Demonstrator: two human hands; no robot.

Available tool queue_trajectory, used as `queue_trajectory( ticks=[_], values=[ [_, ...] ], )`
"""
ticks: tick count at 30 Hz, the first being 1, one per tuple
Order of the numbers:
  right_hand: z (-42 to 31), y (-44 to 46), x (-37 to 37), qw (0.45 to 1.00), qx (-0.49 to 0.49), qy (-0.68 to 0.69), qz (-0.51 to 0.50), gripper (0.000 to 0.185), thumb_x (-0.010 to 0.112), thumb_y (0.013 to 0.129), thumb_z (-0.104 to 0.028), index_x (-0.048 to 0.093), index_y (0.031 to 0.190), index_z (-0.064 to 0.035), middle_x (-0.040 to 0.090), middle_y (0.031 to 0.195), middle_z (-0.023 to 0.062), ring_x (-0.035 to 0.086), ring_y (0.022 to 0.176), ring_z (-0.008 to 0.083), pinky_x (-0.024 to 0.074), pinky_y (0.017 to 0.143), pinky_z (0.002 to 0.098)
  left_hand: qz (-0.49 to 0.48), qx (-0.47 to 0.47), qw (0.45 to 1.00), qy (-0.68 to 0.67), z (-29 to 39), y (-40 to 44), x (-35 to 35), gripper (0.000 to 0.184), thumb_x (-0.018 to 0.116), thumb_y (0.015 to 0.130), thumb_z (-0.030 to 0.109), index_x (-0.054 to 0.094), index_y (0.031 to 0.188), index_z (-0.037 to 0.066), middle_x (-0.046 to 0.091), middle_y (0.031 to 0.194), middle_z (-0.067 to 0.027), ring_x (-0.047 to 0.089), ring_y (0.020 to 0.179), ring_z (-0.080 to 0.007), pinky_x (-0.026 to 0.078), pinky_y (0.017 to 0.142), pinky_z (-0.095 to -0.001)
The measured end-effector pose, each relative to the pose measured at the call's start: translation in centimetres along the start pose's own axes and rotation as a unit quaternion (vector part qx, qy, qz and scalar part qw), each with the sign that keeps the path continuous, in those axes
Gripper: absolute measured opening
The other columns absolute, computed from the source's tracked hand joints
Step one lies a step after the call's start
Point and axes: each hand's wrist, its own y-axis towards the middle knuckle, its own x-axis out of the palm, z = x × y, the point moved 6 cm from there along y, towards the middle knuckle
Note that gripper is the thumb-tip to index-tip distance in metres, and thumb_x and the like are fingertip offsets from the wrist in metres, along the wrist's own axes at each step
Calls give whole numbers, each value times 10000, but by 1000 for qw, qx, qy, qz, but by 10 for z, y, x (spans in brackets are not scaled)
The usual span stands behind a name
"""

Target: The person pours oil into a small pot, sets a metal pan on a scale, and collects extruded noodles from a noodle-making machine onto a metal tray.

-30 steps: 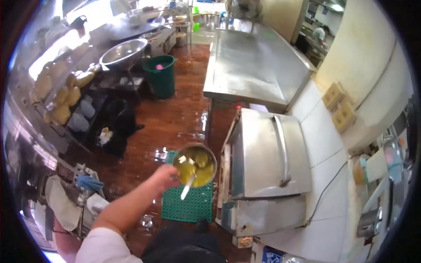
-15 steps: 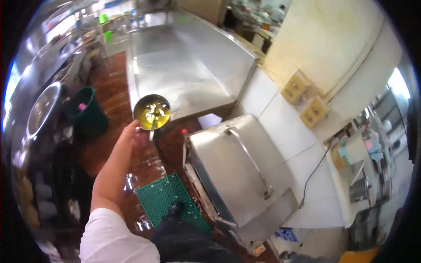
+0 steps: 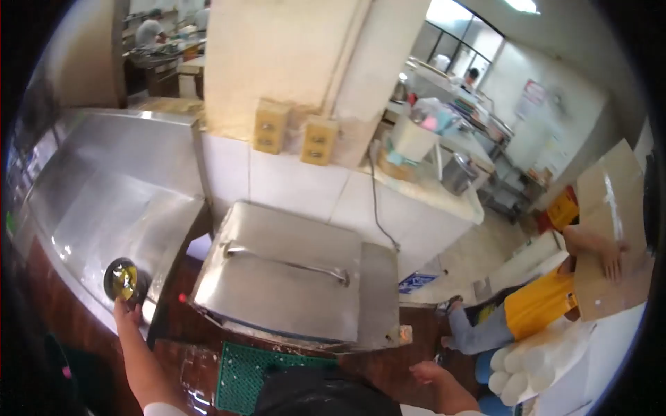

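Tiled wall (image 3: 295, 182) is fronted by a steel table (image 3: 118, 201) and a lidded steel appliance (image 3: 298, 288). Toward the table the left arm (image 3: 147, 367) is outstretched; the right hand (image 3: 429, 374) is held low, loosely curled, whether around anything cannot be told. By the left hand (image 3: 129, 313) a bowl (image 3: 110, 279) of yellow liquid (image 3: 125, 277) is gripped near the table's edge.

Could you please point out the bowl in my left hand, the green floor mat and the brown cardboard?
Bowl (image 3: 141, 285): head view, on its dark wall, right side.
Green floor mat (image 3: 238, 378): head view, on its left part.
Brown cardboard (image 3: 595, 210): head view, on its flat side.
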Motion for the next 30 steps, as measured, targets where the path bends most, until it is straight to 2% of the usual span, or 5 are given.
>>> queue_trajectory(
  ticks=[8,13,17,21,30],
  values=[
    [12,-13,17,1000,-11,-10,-26,327,669,781,-386,608,807,-65,536,682,34,503,585,157,409,517,301,71,-69,987,-125,14,-73,30,637,620,804,476,423,1301,131,374,1389,-66,357,1268,-279,344,983,-476],
    [29,-4,5,999,-32,-9,40,306,665,784,-375,612,765,-75,549,688,37,513,596,146,412,500,302,90,191,977,26,62,-152,37,652,500,885,490,357,1352,58,469,1206,-103,448,1127,-250,365,957,-431],
    [73,27,-18,999,-40,8,-13,407,664,767,-417,671,973,-67,625,802,58,572,683,165,467,572,308,12,331,942,58,47,-256,130,74,555,850,125,515,820,71,492,812,-29,479,779,-119,391,708,-262],
    [70,30,-64,977,-92,-166,95,411,681,768,-372,665,1012,-42,648,852,64,589,722,173,477,619,299,-182,395,890,140,-16,-387,273,147,498,689,-26,409,677,89,378,687,8,371,636,-91,323,600,-203],
    [132,60,-263,946,-169,260,98,327,667,805,-251,627,1058,-48,610,824,9,535,669,108,453,592,273,-730,-140,598,300,-339,-724,477,583,573,804,131,393,1349,24,425,1367,-103,418,1242,-206,357,994,-347]
  ],
)
